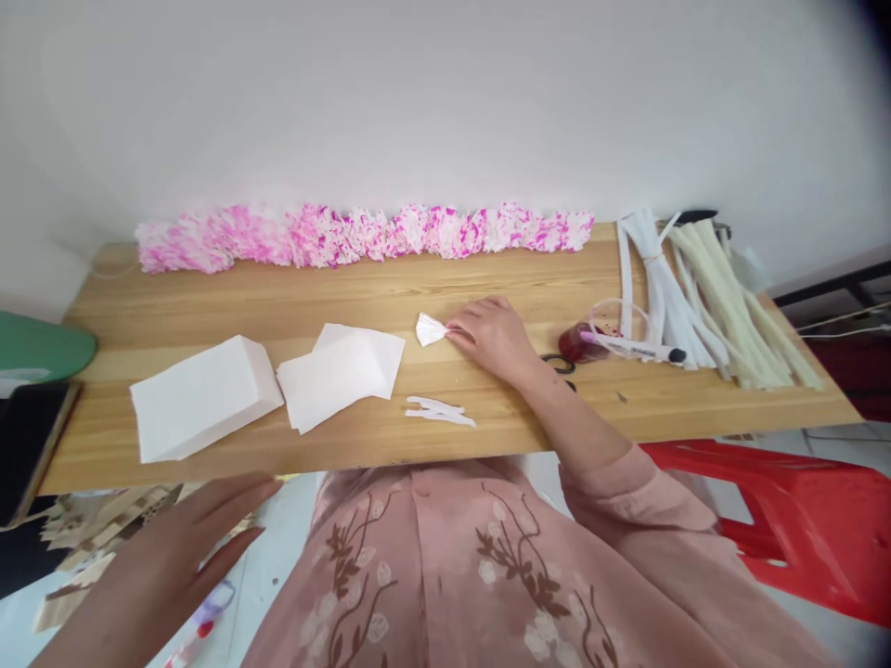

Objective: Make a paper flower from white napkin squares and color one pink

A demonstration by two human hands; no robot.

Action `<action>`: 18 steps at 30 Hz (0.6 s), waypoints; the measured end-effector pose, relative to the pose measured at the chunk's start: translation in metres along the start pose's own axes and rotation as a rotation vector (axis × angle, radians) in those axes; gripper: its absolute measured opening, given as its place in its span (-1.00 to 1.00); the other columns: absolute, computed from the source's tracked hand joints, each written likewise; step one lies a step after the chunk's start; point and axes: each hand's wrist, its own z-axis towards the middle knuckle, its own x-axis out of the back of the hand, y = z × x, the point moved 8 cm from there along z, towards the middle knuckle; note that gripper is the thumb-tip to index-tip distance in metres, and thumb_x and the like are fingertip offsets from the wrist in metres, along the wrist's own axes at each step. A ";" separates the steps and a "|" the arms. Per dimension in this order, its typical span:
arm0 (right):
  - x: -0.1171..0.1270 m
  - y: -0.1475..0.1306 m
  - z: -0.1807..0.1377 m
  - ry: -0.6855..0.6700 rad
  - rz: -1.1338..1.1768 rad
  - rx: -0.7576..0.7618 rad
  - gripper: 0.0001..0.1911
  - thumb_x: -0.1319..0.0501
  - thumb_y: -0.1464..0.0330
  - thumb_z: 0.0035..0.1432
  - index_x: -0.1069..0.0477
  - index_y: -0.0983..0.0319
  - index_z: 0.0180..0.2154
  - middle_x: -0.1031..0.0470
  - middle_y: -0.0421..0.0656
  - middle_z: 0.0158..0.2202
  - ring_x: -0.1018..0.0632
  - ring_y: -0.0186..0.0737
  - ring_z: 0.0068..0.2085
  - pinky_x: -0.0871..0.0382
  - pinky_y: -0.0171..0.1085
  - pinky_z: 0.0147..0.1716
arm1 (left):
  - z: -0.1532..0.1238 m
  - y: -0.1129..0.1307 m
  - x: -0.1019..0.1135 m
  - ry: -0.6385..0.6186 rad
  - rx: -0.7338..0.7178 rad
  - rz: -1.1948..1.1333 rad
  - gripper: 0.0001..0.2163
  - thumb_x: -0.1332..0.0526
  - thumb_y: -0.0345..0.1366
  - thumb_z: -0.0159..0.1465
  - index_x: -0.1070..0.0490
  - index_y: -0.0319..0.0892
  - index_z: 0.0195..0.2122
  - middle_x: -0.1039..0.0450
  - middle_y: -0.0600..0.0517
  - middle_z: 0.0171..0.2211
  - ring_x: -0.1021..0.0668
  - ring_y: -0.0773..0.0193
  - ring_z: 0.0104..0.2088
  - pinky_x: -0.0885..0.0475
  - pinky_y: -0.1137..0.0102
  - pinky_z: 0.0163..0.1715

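My right hand [491, 336] rests on the wooden table [209, 297], fingers pinched on a small folded fan of white tissue paper [430, 328]. My left hand [187, 547] hangs below the table's front edge with fingers stretched out, holding nothing. A thick stack of white tissue sheets [201, 397] lies at the left, with a few loose sheets [341, 373] beside it. White paper scraps [440, 411] lie near the front edge.
A row of pink-and-white tissue flowers [362, 234] lines the wall. White and cream strips [703, 288], a marker [637, 349], a dark red pot [574, 341] and scissors handles [561, 364] sit at the right. Red plastic stool [800, 529] at lower right; green object [38, 345] at left.
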 end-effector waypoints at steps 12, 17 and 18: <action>0.002 -0.004 -0.003 0.015 0.032 0.039 -0.80 -0.17 0.29 0.32 -0.53 0.24 -0.21 -0.58 -0.07 -0.22 -0.49 -0.10 -0.17 -0.13 -0.15 -0.07 | 0.235 0.053 -0.086 0.173 0.228 -1.169 -0.47 0.18 0.07 0.44 -0.02 -0.02 0.34 -0.16 -0.13 0.35 -0.30 0.11 0.33 -0.23 0.09 0.30; 0.000 -0.005 -0.002 0.014 0.050 0.053 -0.82 -0.17 0.30 0.32 -0.52 0.24 -0.21 -0.58 -0.08 -0.20 -0.48 -0.11 -0.15 -0.12 -0.15 -0.07 | 0.266 0.054 -0.100 0.155 0.259 -1.135 -0.50 0.33 -0.02 0.47 -0.01 -0.06 0.33 -0.18 -0.16 0.34 -0.32 0.18 0.32 -0.28 0.13 0.25; 0.000 -0.005 -0.002 0.012 0.051 0.054 -0.81 -0.17 0.30 0.32 -0.52 0.24 -0.20 -0.58 -0.08 -0.20 -0.48 -0.12 -0.15 -0.12 -0.15 -0.07 | 0.266 0.055 -0.092 0.171 0.214 -1.078 -0.52 0.30 -0.04 0.47 -0.06 -0.06 0.31 -0.21 -0.15 0.32 -0.34 0.19 0.30 -0.31 0.15 0.23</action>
